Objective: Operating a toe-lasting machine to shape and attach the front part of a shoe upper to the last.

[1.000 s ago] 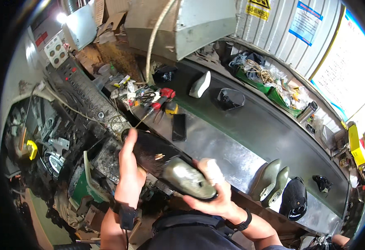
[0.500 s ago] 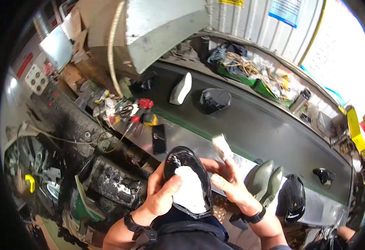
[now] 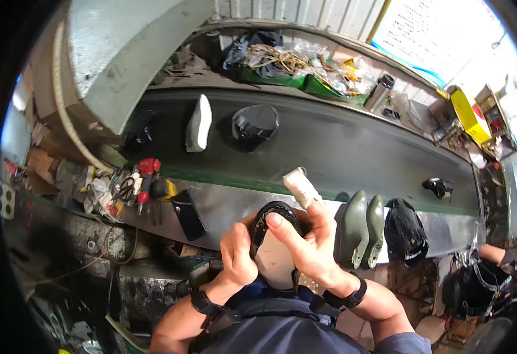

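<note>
A black shoe (image 3: 277, 245) with its pale underside facing up is held between my two hands in front of my body. My left hand (image 3: 235, 253) grips its left side with curled fingers. On the other side my right hand (image 3: 314, 248) wraps the shoe, its thumb pressed onto the black edge near the toe end. Just beyond the right fingers is a white wrapped, stubby piece (image 3: 301, 186); whether they touch it cannot be told. To the right, two green shoe lasts (image 3: 354, 227) lie side by side, and beside them rests a black shoe upper (image 3: 406, 230).
A dark conveyor belt (image 3: 329, 150) runs behind the metal ledge, carrying a white-and-grey last (image 3: 199, 124), a black shoe piece (image 3: 255, 127) and a small black item (image 3: 438, 187). A phone (image 3: 189, 215) and red drill (image 3: 147, 171) lie left. Another person's arm (image 3: 494, 253) shows far right.
The view has turned and shifted right. My right hand has come over the shoe, its thumb now on the toe edge. My left thumb has moved off the pale underside.
</note>
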### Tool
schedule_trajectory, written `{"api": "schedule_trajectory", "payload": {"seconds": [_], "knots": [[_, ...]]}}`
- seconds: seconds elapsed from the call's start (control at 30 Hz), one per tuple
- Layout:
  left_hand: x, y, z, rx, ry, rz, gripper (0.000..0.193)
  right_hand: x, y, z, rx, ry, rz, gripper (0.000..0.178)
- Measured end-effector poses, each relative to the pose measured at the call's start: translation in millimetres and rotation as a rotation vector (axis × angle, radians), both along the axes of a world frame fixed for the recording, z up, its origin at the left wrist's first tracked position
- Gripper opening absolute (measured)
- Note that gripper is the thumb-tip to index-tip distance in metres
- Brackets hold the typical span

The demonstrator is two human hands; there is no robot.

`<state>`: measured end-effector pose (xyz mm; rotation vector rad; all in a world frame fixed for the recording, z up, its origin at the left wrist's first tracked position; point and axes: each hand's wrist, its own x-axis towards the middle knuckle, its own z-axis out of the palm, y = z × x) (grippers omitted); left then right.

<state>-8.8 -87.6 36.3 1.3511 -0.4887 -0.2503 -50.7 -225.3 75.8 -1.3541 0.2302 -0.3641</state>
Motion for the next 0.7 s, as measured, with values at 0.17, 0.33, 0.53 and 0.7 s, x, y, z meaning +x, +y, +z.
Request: {"api": "schedule_trajectory", "payload": {"seconds": [0.17, 0.33, 0.53, 0.7], "knots": [[23, -20, -23, 0.184, -0.175, 0.067, 0.048, -7, 10, -27, -0.242, -0.02, -0.31, 0.048], [61, -74, -49, 0.315, -0.004, -0.172, 0.04, 12, -66, -40, -0.11, 0.213, -0.485, 0.024], [65, 8, -115, 0.243, 0.2, -0.021, 0.023, -28, -276, -63, -0.215, 0.003, -0.836, 0.027], [47, 100, -150, 0.382, 0.311, 0.117, 0.021, -42, -402, -188, -0.835, 0.47, -1.316, 0.052]]}}
